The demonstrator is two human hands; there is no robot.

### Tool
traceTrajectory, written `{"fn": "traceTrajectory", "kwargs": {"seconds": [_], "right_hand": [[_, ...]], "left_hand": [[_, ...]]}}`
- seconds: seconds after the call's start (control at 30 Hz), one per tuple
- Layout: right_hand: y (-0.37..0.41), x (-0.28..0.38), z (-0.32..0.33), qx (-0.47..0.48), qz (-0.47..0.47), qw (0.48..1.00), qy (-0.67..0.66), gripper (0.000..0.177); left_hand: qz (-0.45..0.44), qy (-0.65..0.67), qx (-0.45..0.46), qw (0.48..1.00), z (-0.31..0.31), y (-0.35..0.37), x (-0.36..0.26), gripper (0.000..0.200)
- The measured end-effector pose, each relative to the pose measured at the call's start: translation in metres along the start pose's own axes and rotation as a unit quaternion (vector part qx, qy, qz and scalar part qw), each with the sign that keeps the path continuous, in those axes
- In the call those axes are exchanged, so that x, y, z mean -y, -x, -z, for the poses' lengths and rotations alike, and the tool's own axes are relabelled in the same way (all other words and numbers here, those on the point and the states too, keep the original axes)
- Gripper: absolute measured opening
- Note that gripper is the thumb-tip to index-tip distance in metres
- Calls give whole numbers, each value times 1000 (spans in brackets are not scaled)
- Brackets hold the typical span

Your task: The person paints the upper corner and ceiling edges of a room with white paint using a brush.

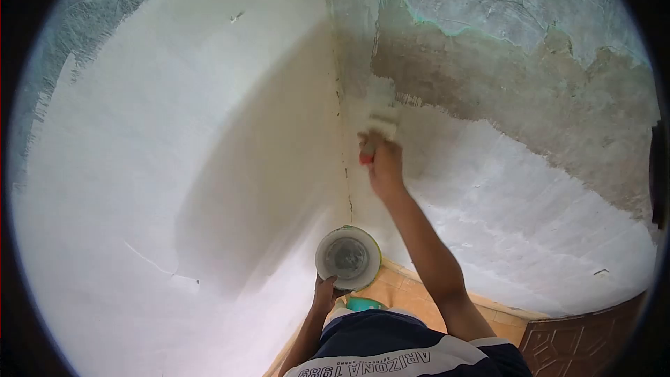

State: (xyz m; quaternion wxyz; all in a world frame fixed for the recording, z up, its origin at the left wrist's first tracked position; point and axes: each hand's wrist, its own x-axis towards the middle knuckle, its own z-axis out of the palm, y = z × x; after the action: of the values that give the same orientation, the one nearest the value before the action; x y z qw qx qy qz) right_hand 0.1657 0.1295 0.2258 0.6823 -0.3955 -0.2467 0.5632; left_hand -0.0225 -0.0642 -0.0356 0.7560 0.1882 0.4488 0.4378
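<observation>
My right hand [381, 156] is closed round the handle of a paintbrush [384, 124], its bristles up at the right wall close to the corner. Motion blurs the brush a little. Wet-looking white paint [401, 106] ends in streaks there, against bare grey-brown wall [447, 73]. Lower down, my left hand [326, 293] grips the rim of a round paint bucket [321, 255], thumb at its near edge. The bucket is tilted toward me, and greyish-white paint coats its inside.
Left of the corner crack [342, 139], the left wall [139, 132] is mostly white, with blue-green older paint [77, 14] along its top. Below lie orange floor tiles [405, 290] and a green object [364, 304]. A brown panelled door [586, 338] stands at lower right.
</observation>
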Motion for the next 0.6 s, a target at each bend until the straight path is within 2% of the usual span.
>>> {"fn": "traceTrajectory", "kwargs": {"seconds": [0.07,0.1,0.13,0.2,0.23,0.3,0.33,0.4,0.43,0.5,0.53,0.6], "right_hand": [[-3,39,-22,40,90,995,1,38],[0,49,-29,40,88,995,0,38],[2,57,-36,52,141,986,69,38],[3,53,-44,52,262,945,187,39],[0,45,-39,52,262,946,186,39],[-11,21,-21,26,328,914,236,39],[-14,8,-10,26,329,914,236,39],[-15,-17,18,19,206,960,191,39],[-13,-28,27,16,209,959,191,39],[-3,-39,34,4,67,995,79,37],[0,-38,30,-6,39,999,25,36],[-3,-15,16,-26,73,996,32,36]], "left_hand": [[3,1,-6,1000,-5,4,-2,55],[8,1,-9,1000,-6,5,-3,55],[9,0,-11,1000,-5,5,-1,55],[2,-5,-7,1000,0,4,2,55],[1,-5,-8,1000,2,3,2,55],[15,3,-21,1000,6,2,2,56],[15,3,-21,1000,7,2,1,56],[11,-1,-27,1000,10,3,0,57],[12,-3,-23,1000,11,3,-3,57],[8,-3,1,1000,17,3,-5,58],[12,-5,4,1000,21,3,-4,58],[11,-8,23,1000,28,-2,-5,58]]}}
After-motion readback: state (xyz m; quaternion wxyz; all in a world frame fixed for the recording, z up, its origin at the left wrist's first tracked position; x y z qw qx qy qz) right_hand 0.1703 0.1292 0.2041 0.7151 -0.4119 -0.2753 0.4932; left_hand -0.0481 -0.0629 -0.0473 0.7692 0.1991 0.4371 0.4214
